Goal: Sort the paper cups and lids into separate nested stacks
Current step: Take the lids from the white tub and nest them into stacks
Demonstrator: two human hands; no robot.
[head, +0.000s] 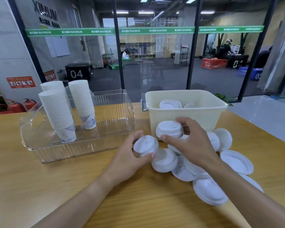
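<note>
Left hand (130,155) grasps one lid (146,145) at frame centre, right hand (187,140) grasps a short lid stack (169,131) just above-right, presumably to nest them; cup stacks (56,111) already stand in the clear tray (39,145), left.

Paper cups (80,102): white, nested upright in three tall stacks, at 10 o'clock. Lids (204,168): white, round, heaped loosely and overlapping at 4 o'clock; two lifted ones (146,145) were noted above the heap.
</note>
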